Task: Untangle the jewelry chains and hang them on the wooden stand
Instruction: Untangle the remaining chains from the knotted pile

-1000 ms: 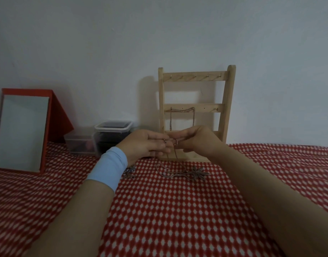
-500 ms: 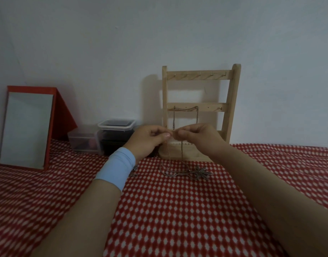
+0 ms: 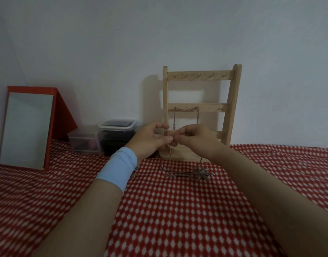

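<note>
Nearest me, on the red-and-white checked cloth [image 3: 178,210], the pendant chain [image 3: 178,174] lay mostly in a loose heap, its leaf-shaped charm [image 3: 204,173] at the right end. A couple of small metal bits [image 3: 134,175] showed beside the light blue wristband [image 3: 118,167], too small to tell what they were. Just above the heap the left hand [image 3: 150,140] and right hand [image 3: 198,140] met fingertip to fingertip. Each pinched the chain between thumb and curled fingers, and a thin strand [image 3: 170,151] dropped from the pinch to the cloth. I judged this to be the untangling step, with that chain not yet hung. Behind the hands stood the wooden stand [image 3: 233,108], upright against the wall. One hung chain [image 3: 186,109] was already draped over two hooks of the middle rail, with its ends hanging down behind the hands. The top rail [image 3: 200,76] hooks were bare. So about one piece looked done, and the held chain and perhaps the small bits were left. To the left of the stand sat a lidded clear box [image 3: 116,125] holding something dark, and touching it a lower clear tub [image 3: 81,143] with a pinkish thing inside, which I couldn't identify. Farther left a red-framed mirror [image 3: 27,128] leaned back.
</note>
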Available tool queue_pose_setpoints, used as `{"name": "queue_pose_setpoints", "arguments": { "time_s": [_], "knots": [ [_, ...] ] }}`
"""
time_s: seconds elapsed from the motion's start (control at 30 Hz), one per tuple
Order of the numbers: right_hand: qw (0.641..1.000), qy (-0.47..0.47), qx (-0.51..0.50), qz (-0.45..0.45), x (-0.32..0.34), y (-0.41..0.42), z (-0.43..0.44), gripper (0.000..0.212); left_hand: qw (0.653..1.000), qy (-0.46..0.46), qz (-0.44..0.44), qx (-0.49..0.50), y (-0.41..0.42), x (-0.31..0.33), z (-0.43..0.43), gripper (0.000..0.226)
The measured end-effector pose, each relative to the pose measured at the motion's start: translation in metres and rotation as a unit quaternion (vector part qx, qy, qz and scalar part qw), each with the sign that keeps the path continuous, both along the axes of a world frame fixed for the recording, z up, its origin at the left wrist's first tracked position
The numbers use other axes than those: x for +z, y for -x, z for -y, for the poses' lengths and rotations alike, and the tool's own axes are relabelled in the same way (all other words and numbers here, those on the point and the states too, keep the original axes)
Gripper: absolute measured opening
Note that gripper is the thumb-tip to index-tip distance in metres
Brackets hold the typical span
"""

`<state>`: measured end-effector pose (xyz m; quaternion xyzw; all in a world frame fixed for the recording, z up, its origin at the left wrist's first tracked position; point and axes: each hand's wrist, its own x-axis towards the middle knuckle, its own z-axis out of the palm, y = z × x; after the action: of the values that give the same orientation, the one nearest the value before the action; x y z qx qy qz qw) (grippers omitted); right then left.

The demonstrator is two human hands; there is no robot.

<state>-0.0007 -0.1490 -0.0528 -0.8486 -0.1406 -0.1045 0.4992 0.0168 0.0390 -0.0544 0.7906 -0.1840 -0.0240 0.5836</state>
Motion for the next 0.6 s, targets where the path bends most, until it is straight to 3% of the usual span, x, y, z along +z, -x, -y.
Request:
{"name": "queue_pose_setpoints", "arguments": {
  "time_s": [0.17, 0.43, 0.6],
  "knots": [
    [1.0, -0.008, 0.024, 0.016, -0.0015, -0.0018, 0.0053, 0.008, 0.998, 0.047, -0.042, -0.029, 0.0031, 0.0032, 0.0, 0.031],
    [0.998, 0.009, 0.038, 0.049, -0.0042, 0.0005, 0.0021, 0.014, 0.999, -0.008, -0.031, -0.012, 0.002, 0.0005, -0.0025, 0.007],
    [0.999, 0.001, 0.016, 0.047, -0.0017, 0.0032, 0.003, 0.017, 0.998, -0.018, -0.044, -0.029, 0.0012, -0.0026, -0.0013, 0.01]
  ]
}}
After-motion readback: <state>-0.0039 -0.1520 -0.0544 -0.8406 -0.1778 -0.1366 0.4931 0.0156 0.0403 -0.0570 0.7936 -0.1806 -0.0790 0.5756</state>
